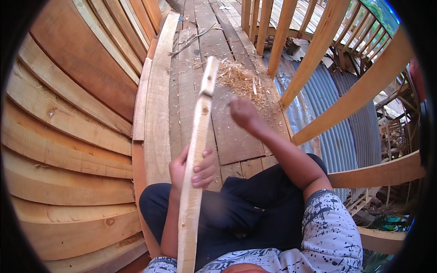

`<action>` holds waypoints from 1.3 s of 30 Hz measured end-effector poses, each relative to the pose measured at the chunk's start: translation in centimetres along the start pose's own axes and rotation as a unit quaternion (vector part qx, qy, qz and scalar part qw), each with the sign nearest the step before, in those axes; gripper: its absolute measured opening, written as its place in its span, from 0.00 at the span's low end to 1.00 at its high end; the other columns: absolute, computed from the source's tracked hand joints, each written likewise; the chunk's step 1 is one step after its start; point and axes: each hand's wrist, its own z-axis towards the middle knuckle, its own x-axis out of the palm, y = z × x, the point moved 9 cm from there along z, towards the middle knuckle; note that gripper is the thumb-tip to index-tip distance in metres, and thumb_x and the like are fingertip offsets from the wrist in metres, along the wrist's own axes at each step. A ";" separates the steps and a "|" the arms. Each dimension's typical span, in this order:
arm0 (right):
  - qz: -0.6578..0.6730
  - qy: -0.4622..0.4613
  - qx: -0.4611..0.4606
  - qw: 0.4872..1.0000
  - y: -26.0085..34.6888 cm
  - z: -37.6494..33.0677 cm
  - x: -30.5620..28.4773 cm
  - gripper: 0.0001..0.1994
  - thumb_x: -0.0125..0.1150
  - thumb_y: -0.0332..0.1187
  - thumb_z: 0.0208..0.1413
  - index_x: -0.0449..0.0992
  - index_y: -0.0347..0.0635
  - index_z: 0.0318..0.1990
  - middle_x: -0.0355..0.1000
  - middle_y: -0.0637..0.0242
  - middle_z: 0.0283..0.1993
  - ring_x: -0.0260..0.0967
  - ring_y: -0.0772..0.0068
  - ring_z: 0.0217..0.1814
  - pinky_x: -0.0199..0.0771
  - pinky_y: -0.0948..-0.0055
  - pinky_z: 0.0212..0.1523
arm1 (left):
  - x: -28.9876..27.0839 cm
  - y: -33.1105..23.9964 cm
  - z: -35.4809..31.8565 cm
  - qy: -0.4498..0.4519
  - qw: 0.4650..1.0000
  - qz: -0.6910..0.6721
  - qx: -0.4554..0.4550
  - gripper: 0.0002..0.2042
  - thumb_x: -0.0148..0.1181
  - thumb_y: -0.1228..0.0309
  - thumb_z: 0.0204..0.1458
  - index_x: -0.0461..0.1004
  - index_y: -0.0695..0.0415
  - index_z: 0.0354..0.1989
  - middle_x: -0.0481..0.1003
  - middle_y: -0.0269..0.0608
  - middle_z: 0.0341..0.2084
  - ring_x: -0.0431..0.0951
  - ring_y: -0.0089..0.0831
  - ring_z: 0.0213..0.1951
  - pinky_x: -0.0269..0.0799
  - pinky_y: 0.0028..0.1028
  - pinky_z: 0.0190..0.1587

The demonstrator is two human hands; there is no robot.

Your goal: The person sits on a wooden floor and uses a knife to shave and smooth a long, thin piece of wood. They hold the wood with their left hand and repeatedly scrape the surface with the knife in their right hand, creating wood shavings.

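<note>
One squared wooden batten [196, 143], pale and knotted, stands near the middle of the frame, its upper end above centre and its lower end cut off by the bottom edge. A dark notch [206, 94] crosses it near the upper end; its depth cannot be made out. The left hand [178, 171], below centre, grasps the batten, fingers [204, 171] curled round its right side; the palm is partly hidden behind the wood. The right hand [245, 113], at centre, is blurred and apart from the batten. Its fingers appear clenched; whether they clasp anything cannot be determined, though a small dark spot shows beside them. Curled wood shavings [240, 80] lie on the floor planks [236, 142] beyond. Dark trousers [227, 210] fill the lower centre, partly covered by the batten. Boards [77, 119] at left and railing posts [314, 57] at upper right are cropped by the black rim. Corrugated metal sheets [327, 116], at right, are partly obscured by the railing.
</note>
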 end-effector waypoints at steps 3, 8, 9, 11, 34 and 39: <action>0.021 0.035 -0.110 0.993 6.3 -4.2 2.6 0.24 0.43 0.39 0.64 0.75 0.37 0.19 0.70 0.42 0.21 0.70 0.39 0.21 0.69 0.44 0.27 | 0.3 -1.2 -1.0 0.024 1.000 0.008 0.012 0.20 0.34 0.53 0.69 0.59 0.60 0.39 0.60 0.35 0.19 0.60 0.24 0.14 0.59 0.22 0.14; 0.027 0.031 -0.165 0.985 9.0 -6.6 2.2 0.24 0.46 0.38 0.62 0.71 0.39 0.13 0.64 0.45 0.14 0.66 0.39 0.16 0.67 0.46 0.23 | 0.2 -0.4 -1.2 0.027 1.000 -0.003 0.006 0.17 0.35 0.58 0.69 0.59 0.62 0.40 0.60 0.35 0.20 0.63 0.24 0.15 0.64 0.22 0.15; 0.009 0.017 -0.175 0.984 9.0 -6.3 1.8 0.24 0.47 0.38 0.61 0.70 0.39 0.12 0.64 0.47 0.13 0.67 0.40 0.16 0.68 0.47 0.23 | 0.2 -0.2 -1.2 0.030 0.999 -0.010 0.001 0.16 0.35 0.58 0.69 0.59 0.62 0.40 0.60 0.35 0.20 0.64 0.24 0.15 0.64 0.22 0.16; -0.015 -0.008 -0.184 0.983 8.6 -6.0 1.6 0.23 0.48 0.38 0.59 0.70 0.40 0.12 0.64 0.48 0.13 0.67 0.42 0.15 0.68 0.48 0.22 | 0.3 -0.1 -0.9 0.024 0.999 -0.023 -0.002 0.16 0.36 0.59 0.69 0.59 0.62 0.41 0.60 0.35 0.21 0.64 0.23 0.16 0.64 0.22 0.16; -0.071 -0.021 0.064 0.995 -3.1 0.6 -6.6 0.26 0.36 0.43 0.66 0.79 0.32 0.33 0.76 0.38 0.41 0.73 0.34 0.47 0.69 0.44 0.53 | 1.1 0.1 -0.4 -0.002 0.999 0.050 0.019 0.19 0.32 0.55 0.69 0.59 0.60 0.39 0.59 0.33 0.18 0.60 0.22 0.12 0.60 0.21 0.12; -0.002 0.043 -0.059 0.997 9.1 -5.3 -1.6 0.26 0.40 0.40 0.66 0.76 0.35 0.20 0.71 0.41 0.22 0.71 0.36 0.26 0.71 0.44 0.33 | 1.5 -0.2 -1.5 0.040 0.999 0.023 0.003 0.21 0.34 0.51 0.69 0.59 0.59 0.38 0.59 0.34 0.19 0.60 0.24 0.14 0.58 0.23 0.15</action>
